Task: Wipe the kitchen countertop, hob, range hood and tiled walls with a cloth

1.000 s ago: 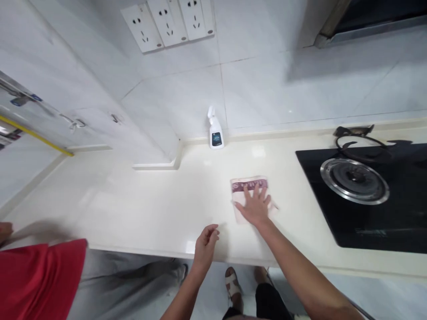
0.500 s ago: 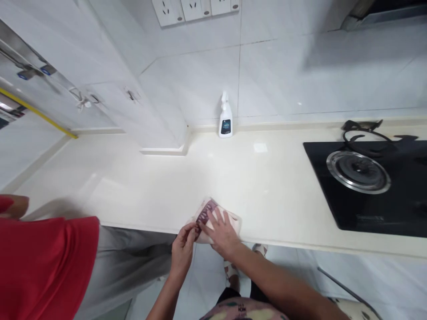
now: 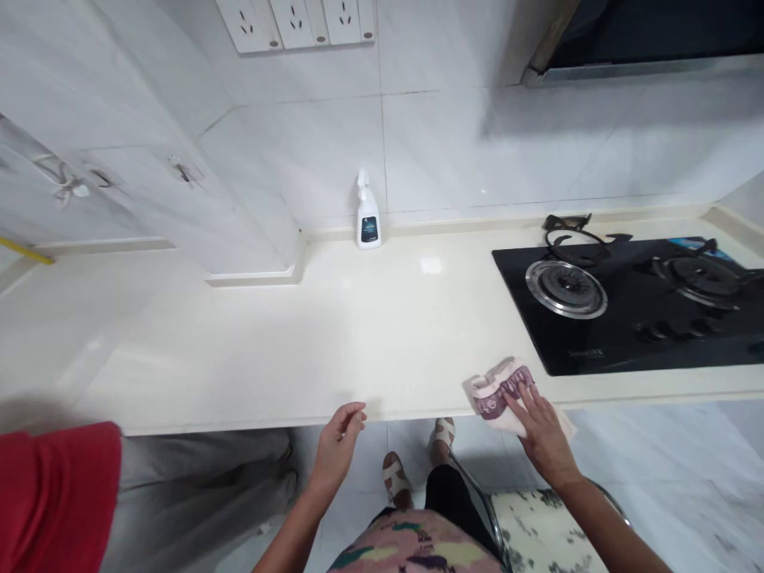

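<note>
Cream countertop (image 3: 239,342), right hand (image 3: 540,434) pressing pink cloth (image 3: 498,394) flat, unclenched, left hand (image 3: 337,450) empty, black gas hob (image 3: 621,350) beside

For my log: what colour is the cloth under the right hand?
The cloth is pale pink with a maroon patterned band; head view.

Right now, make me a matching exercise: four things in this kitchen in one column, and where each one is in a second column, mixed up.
Things:
1. White plastic spray bottle
2. Pink-and-white patterned cloth
3. Round chrome burner ring
4. Bare left hand

Places:
A. On the flat black glass hob
B. Under the bare right hand, at the counter's front edge
C. Curled, holding nothing, at the front edge of the cream counter
D. Standing at the counter's back, by the white tiled wall

Pairs: 1-D, 2-B, 3-A, 4-C
</note>
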Demonstrator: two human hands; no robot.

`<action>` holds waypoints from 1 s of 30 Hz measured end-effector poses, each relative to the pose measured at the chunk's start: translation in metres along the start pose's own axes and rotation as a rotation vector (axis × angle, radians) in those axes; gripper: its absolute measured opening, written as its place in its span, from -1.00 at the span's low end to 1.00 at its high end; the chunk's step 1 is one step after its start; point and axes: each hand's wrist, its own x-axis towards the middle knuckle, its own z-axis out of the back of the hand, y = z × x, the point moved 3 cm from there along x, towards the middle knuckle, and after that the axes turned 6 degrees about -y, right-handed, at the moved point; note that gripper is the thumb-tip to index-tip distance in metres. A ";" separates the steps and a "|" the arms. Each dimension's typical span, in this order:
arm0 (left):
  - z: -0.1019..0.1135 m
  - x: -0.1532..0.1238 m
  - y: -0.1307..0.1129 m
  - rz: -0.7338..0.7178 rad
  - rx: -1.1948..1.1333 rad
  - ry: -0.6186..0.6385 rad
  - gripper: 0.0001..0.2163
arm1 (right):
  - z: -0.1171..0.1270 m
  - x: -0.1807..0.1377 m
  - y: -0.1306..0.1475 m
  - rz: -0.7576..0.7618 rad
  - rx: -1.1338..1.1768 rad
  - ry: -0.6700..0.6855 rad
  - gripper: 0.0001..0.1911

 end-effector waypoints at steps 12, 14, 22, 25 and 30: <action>-0.007 0.002 0.012 -0.017 0.039 0.080 -0.54 | 0.016 0.052 0.105 -0.922 1.398 0.031 -0.28; -0.012 0.003 0.007 -0.039 0.063 0.102 -0.55 | 0.022 0.068 0.091 -0.869 1.512 0.041 -0.26; -0.004 0.010 0.009 -0.103 0.199 0.119 -0.58 | 0.042 0.059 0.000 -0.686 0.498 -0.365 -0.38; -0.002 0.024 0.011 -0.108 0.200 0.076 -0.57 | 0.036 0.079 0.040 -0.396 0.351 -0.287 -0.62; -0.008 0.045 0.005 -0.117 0.196 0.026 -0.54 | 0.016 0.089 0.059 -0.534 0.058 -0.186 -0.64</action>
